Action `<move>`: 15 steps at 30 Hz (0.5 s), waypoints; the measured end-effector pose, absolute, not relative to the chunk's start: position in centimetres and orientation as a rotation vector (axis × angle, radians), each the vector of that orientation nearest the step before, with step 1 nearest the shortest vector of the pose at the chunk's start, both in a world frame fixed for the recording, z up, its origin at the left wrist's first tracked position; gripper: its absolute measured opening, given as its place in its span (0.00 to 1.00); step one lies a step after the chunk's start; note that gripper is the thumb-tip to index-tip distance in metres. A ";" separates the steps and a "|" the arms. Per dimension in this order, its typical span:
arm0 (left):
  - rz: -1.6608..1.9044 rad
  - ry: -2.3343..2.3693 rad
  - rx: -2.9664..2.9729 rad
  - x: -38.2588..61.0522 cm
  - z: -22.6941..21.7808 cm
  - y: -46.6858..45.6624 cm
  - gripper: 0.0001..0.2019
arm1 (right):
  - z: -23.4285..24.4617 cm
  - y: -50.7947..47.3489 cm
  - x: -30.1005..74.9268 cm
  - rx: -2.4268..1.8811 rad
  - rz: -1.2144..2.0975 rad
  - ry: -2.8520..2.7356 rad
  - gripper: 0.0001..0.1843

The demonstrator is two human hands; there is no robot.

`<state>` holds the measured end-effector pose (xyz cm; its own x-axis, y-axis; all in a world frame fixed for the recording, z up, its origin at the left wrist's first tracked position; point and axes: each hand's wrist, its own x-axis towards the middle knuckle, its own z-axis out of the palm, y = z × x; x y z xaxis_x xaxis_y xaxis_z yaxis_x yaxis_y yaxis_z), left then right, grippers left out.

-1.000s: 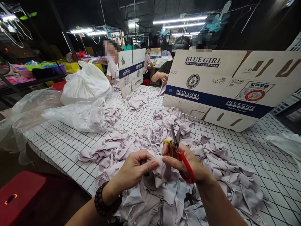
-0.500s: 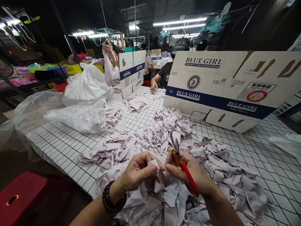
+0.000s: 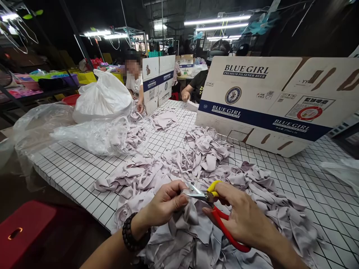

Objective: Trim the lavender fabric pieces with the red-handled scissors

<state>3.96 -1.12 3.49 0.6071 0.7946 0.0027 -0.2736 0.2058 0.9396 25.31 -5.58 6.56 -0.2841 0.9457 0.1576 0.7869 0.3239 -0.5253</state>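
Observation:
My left hand (image 3: 167, 203) pinches a pale lilac-grey fabric piece (image 3: 190, 216), which hangs down below the fingers. A dark bead bracelet (image 3: 131, 233) circles that wrist. In my right hand (image 3: 238, 209) is a pair of scissors (image 3: 209, 196) with one yellow and one red handle. Its blades are spread and point left, with the tips close to my left fingertips and the pinched fabric. Whether the blades touch the cloth I cannot tell. Around and beneath both hands lies a large heap of similar pieces (image 3: 207, 149).
Cardboard panels, a large one (image 3: 252, 93) and a smaller one (image 3: 158, 82), stand on the grid-patterned table (image 3: 81, 168). Plastic bags (image 3: 103, 97) lie left; a red stool (image 3: 30, 231) is below. Two people work across the table, one with a hand (image 3: 140, 106) on fabric.
The scissors have swung from upright to pointing left, their blades now spread near my left fingertips. My right hand has moved away from the fabric. A person at the far left has lowered a raised piece.

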 end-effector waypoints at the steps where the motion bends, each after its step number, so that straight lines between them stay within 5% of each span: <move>1: 0.800 0.551 1.122 3.9 3.4 -1.1 0.20 | 6.4 -5.5 25.2 -1.519 0.465 -2.155 0.13; 15: 0.792 0.534 1.084 3.8 2.1 -0.7 0.20 | 6.4 -5.7 24.3 -1.453 0.356 -2.124 0.13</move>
